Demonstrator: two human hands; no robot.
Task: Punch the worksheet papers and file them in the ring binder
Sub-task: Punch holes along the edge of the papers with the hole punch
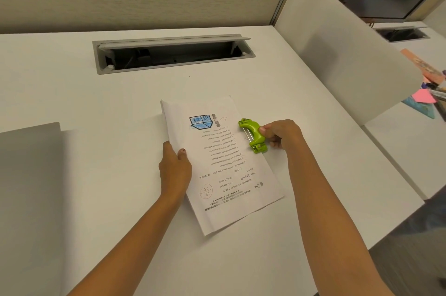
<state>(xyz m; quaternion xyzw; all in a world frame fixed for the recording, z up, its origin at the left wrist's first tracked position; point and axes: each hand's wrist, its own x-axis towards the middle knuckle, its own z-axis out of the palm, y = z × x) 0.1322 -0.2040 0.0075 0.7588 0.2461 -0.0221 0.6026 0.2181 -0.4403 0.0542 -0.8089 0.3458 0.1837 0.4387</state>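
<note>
Steadying the white printed worksheet papers [224, 175] on the white desk [120, 102], the left hand [175, 168] pinches the stack's left long edge. Its thumb [182, 153] is on top of the sheets and the other fingers run along or under the edge, though how far under I cannot tell. This hold looks meant to square the sheets and stop them sliding while the opposite edge is worked. The right hand [281, 134] is clamped on the lime-green plastic hole punch [252, 135], with the thumb on the arched handle and the curled fingers [274, 143] wrapped behind it. The punch sits over the stack's right long edge at about mid-length, so the paper's edge enters its slot just past the right fingertips, on the side toward the left hand. Placed there, it should set the holes evenly about the middle of the margin. No holes show in the paper, so I judge the squeeze has not yet been made. A flat grey cover [29, 175], probably the ring binder, lies on the desk well to the left of the left fingers, apart from the papers and within reach for filing.
</note>
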